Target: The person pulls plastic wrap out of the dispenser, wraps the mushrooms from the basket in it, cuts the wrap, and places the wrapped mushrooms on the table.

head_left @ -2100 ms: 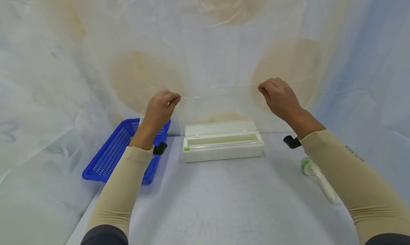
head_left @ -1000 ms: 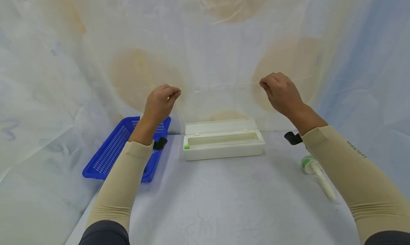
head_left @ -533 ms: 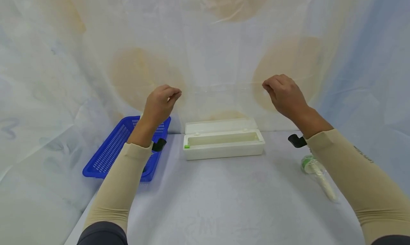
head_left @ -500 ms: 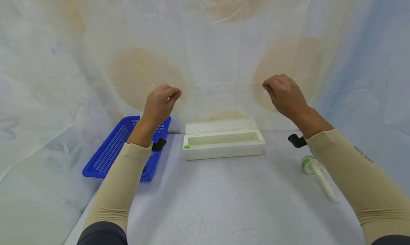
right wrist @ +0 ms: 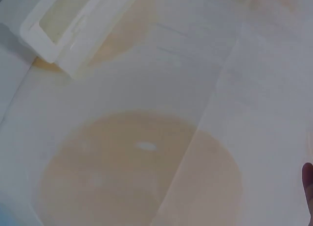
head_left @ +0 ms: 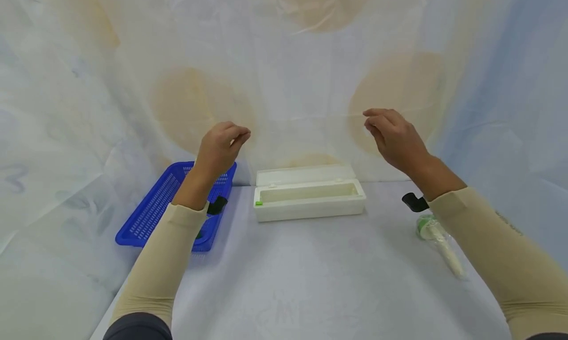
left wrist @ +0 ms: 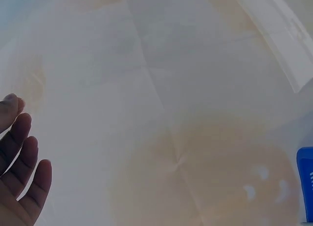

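Both hands are raised in front of the backdrop, well apart and level above a long white cling film dispenser (head_left: pixel 309 211). My left hand (head_left: pixel 219 145) pinches with thumb and forefinger. My right hand (head_left: pixel 397 135) keeps thumb and a bent finger together while another finger sticks out straighter. The clear cling film between them barely shows against the pale backdrop. The dispenser's lid (head_left: pixel 306 174) is tipped back, and a green slider (head_left: pixel 259 203) sits at its left end. In the left wrist view, the left fingers (left wrist: pixel 41 179) are half bent; the right wrist view catches only a fingertip (right wrist: pixel 308 177).
Left of the dispenser stands a blue perforated basket (head_left: pixel 153 209), partly behind the left forearm. A white stick-like item with a green round end (head_left: pixel 439 241), wrapped in clear film, lies by the right forearm. A plastic sheet backdrop (head_left: pixel 301 73) rises behind the white table (head_left: pixel 301 281).
Glints of the film between the hands have faded. Both hands have dipped slightly in the last half second; the right has drifted rightward over two seconds, and one of its fingers has straightened.
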A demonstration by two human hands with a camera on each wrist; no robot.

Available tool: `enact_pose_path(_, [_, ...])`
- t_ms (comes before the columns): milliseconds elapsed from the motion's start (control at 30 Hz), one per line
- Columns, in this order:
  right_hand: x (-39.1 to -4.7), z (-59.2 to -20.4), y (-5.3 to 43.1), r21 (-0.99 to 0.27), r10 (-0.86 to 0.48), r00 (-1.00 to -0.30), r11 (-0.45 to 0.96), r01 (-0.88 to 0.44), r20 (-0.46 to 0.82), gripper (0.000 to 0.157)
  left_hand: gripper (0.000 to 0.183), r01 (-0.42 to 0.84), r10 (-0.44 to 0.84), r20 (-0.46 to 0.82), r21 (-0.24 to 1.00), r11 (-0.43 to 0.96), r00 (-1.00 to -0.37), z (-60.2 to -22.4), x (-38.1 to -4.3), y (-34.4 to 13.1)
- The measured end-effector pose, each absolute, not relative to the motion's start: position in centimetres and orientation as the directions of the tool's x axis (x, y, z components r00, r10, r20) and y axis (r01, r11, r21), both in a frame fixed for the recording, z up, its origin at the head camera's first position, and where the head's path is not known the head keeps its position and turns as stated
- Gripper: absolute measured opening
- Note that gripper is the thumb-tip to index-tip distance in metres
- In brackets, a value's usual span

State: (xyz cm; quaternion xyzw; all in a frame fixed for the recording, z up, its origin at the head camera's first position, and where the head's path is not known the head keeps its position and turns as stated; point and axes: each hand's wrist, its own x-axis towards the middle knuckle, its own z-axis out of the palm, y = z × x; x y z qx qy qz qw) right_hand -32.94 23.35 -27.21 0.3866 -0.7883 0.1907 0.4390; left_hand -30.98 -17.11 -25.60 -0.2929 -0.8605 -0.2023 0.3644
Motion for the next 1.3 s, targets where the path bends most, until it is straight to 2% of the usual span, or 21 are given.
enact_pose_path(300, [-30.8, -28.4, 23.9, 0.125, -0.544, -0.222, 0.528, -0.84, 0.809, 0.023, 0.01, 0.726, 0.477, 0.73, 0.039, 0.686, -0.489, -26.6, -29.3, -18.0])
enact_pose_path(367, [-30.4, -28.6, 24.3, 0.136, -0.565, -0.216, 0.515, -0.846, 0.796, 0.018, 0.009, 0.743, 0.492, 0.731, 0.03, 0.668, -0.472, -26.9, -28.9, -18.0])
enact_pose_path(433, [-30.1, -28.8, 24.6, 0.152, -0.579, -0.199, 0.502, -0.851, 0.791, 0.004, 0.008, 0.76, 0.504, 0.736, 0.021, 0.65, -0.452, -27.2, -28.6, -18.0])
enact_pose_path(600, [-29.2, -28.9, 25.1, 0.208, -0.598, -0.144, 0.479, -0.853, 0.788, 0.034, 0.007, 0.788, 0.544, 0.731, -0.014, 0.615, -0.411, -27.4, -27.7, -17.7])
enact_pose_path(867, [-26.8, -30.7, 25.4, 0.257, -0.631, -0.068, 0.409, -0.876, 0.773, 0.036, 0.011, 0.813, 0.594, 0.691, -0.017, 0.583, -0.412, -29.4, -24.8, -17.9])
enact_pose_path(1033, [-24.4, -33.8, 25.7, 0.183, -0.641, -0.076, 0.328, -0.927, 0.764, 0.032, 0.015, 0.828, 0.628, 0.603, 0.099, 0.552, -0.491, -32.4, -21.8, -18.0])
enact_pose_path(1133, [-23.1, -36.0, 25.9, 0.106, -0.645, -0.099, 0.271, -0.957, 0.757, 0.026, 0.016, 0.85, 0.662, 0.565, 0.149, 0.505, -0.493, -34.1, -20.4, -17.8])
enact_pose_path(1233, [-22.1, -38.5, 25.9, 0.02, -0.657, -0.139, 0.228, -0.973, 0.741, 0.022, 0.013, 0.864, 0.706, 0.506, 0.203, 0.461, -0.496, -35.9, -19.3, -17.4])
enact_pose_path(1300, [-21.5, -40.1, 26.0, -0.056, -0.67, -0.195, 0.224, -0.973, 0.717, 0.021, 0.011, 0.853, 0.731, 0.441, 0.242, 0.463, -0.521, -37.3, -18.7, -17.1])
